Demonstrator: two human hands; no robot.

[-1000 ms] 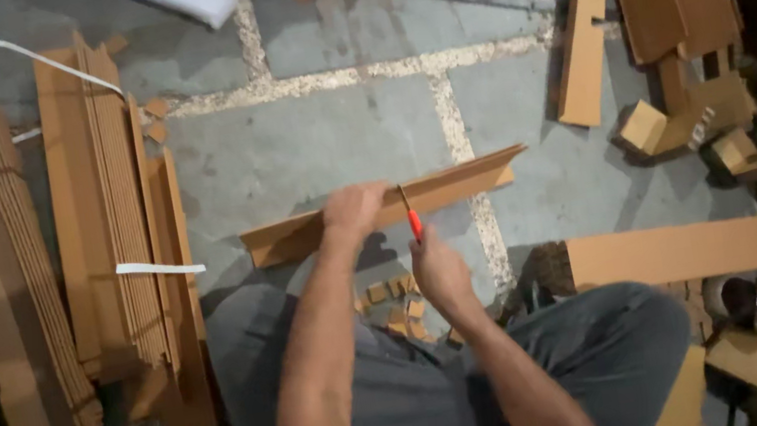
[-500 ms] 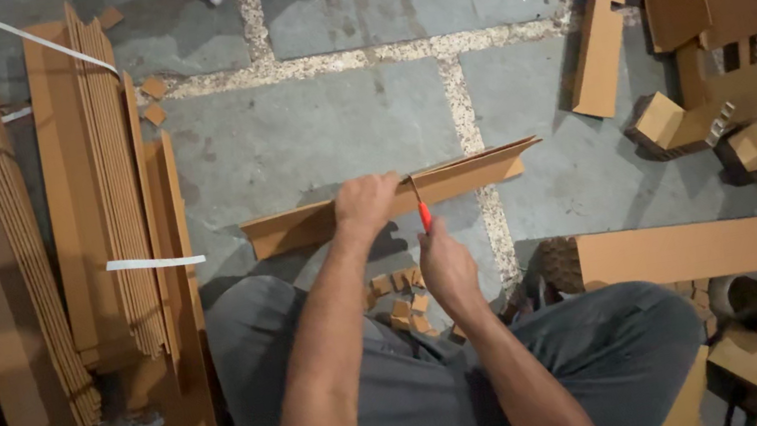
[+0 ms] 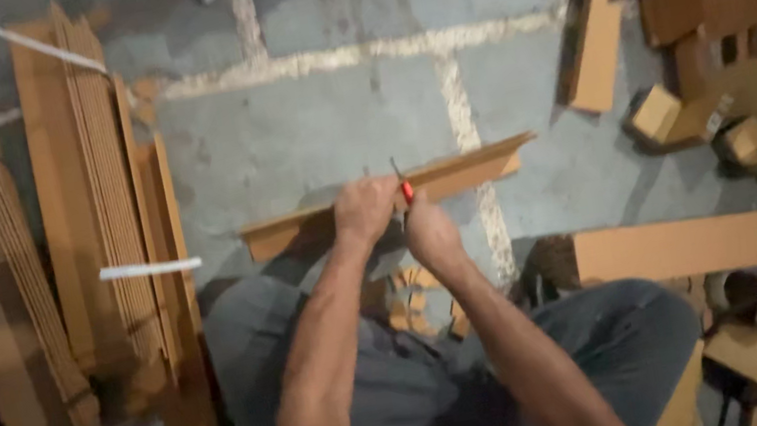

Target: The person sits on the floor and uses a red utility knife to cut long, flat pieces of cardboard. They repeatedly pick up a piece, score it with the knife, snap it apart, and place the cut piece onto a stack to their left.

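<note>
One long cardboard strip [image 3: 454, 177], centre of frame, folded to an L-section, brown, ends cut square. Left hand [image 3: 364, 210] clamps it near the middle, fingers wrapped tight, seemingly to steady it. Right hand [image 3: 429, 233] fingers closed on a red-handled cutter [image 3: 404, 186], blade meeting the strip's edge. Stacked cardboard [image 3: 91, 188] at left.

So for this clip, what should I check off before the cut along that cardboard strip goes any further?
1. Left hand grips the cardboard strip: ok.
2. Right hand holds the red-handled cutter at the strip: ok.
3. Left fingers out of the blade's path: cannot tell, the hands sit very close together.
4. Strip supported along its length: cannot tell.
5. Knees away from the blade: ok.
6. Stacked cardboard apart from the strip: ok.
</note>
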